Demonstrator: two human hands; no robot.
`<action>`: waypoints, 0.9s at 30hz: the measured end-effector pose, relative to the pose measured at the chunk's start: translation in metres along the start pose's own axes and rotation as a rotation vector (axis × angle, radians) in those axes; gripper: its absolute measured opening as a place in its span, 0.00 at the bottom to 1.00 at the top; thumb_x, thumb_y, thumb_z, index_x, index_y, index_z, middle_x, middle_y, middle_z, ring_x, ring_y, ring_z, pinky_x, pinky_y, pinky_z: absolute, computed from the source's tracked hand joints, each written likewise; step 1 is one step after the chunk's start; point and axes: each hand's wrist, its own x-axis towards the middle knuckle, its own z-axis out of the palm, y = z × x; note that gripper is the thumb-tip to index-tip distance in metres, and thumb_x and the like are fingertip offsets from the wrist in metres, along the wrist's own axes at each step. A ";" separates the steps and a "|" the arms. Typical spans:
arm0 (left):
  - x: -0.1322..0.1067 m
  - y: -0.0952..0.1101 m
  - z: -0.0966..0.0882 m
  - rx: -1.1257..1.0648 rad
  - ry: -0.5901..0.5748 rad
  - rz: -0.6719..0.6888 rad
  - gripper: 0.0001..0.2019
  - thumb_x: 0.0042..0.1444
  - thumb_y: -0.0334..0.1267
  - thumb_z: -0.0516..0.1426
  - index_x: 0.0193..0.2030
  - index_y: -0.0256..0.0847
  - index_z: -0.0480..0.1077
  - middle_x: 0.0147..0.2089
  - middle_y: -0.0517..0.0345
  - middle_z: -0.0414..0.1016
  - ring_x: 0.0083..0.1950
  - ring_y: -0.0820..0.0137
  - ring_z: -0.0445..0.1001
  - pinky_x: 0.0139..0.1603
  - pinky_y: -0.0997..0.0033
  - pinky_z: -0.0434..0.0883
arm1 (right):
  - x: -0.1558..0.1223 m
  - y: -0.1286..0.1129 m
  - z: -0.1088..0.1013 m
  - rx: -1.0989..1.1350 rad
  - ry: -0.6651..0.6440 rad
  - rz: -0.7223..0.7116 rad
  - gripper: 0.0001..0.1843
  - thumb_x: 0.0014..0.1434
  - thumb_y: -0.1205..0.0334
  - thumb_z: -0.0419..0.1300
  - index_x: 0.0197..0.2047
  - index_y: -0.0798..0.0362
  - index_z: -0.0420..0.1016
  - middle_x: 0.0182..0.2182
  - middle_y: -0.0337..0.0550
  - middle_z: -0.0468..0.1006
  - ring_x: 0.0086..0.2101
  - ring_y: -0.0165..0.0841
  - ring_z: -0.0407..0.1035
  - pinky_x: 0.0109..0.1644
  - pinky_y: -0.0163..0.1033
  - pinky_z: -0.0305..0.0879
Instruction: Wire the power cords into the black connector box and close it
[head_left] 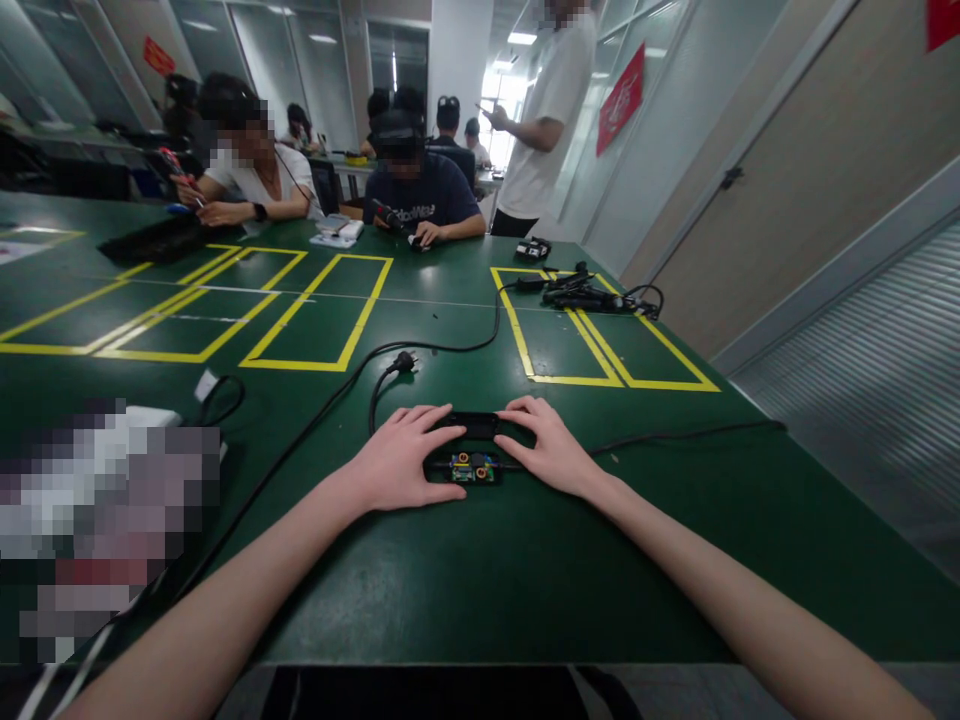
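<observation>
The left hand (401,458) and right hand (553,452) loosely grip the black case (471,424) from either side; its circuit board (472,467) lies exposed, not yet covered.

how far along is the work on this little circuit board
Done: the circuit board lies exposed. In hand: the left hand and right hand lie flat at its ends, fingertips on the black cover just beyond it. Left: cover and board look not yet joined; the plug lies loose.
</observation>
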 end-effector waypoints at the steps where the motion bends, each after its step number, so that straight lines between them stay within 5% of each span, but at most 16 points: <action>1: 0.000 0.001 0.001 -0.008 -0.011 0.003 0.35 0.53 0.57 0.69 0.66 0.46 0.71 0.75 0.39 0.62 0.72 0.43 0.64 0.70 0.38 0.63 | 0.000 -0.001 0.001 0.027 -0.012 0.011 0.14 0.61 0.59 0.67 0.50 0.51 0.80 0.47 0.50 0.79 0.50 0.45 0.71 0.57 0.55 0.70; 7: 0.000 0.007 0.001 -0.112 0.021 0.045 0.18 0.54 0.44 0.70 0.50 0.43 0.77 0.68 0.44 0.70 0.62 0.51 0.75 0.64 0.49 0.71 | -0.002 -0.013 -0.003 0.432 -0.137 0.158 0.16 0.57 0.62 0.66 0.49 0.51 0.71 0.38 0.41 0.81 0.34 0.33 0.73 0.40 0.41 0.72; 13: 0.001 0.008 -0.002 -0.156 0.032 0.027 0.21 0.52 0.42 0.71 0.51 0.44 0.72 0.62 0.49 0.73 0.57 0.55 0.78 0.57 0.56 0.75 | -0.004 -0.017 -0.002 0.516 -0.103 0.166 0.13 0.57 0.59 0.67 0.44 0.51 0.73 0.37 0.43 0.82 0.37 0.36 0.77 0.45 0.45 0.75; 20: 0.000 0.010 -0.002 -0.174 0.066 0.010 0.22 0.51 0.41 0.70 0.49 0.45 0.69 0.63 0.51 0.71 0.53 0.58 0.79 0.53 0.59 0.76 | -0.004 -0.014 0.001 0.534 -0.100 0.179 0.17 0.57 0.60 0.68 0.50 0.52 0.79 0.40 0.45 0.84 0.40 0.37 0.79 0.51 0.47 0.77; 27: 0.001 0.010 -0.005 -0.167 0.061 0.011 0.20 0.53 0.41 0.69 0.48 0.45 0.66 0.61 0.52 0.71 0.49 0.59 0.79 0.48 0.61 0.76 | -0.003 -0.012 0.000 0.511 -0.083 0.173 0.15 0.58 0.60 0.68 0.49 0.53 0.80 0.40 0.46 0.85 0.39 0.37 0.78 0.48 0.46 0.77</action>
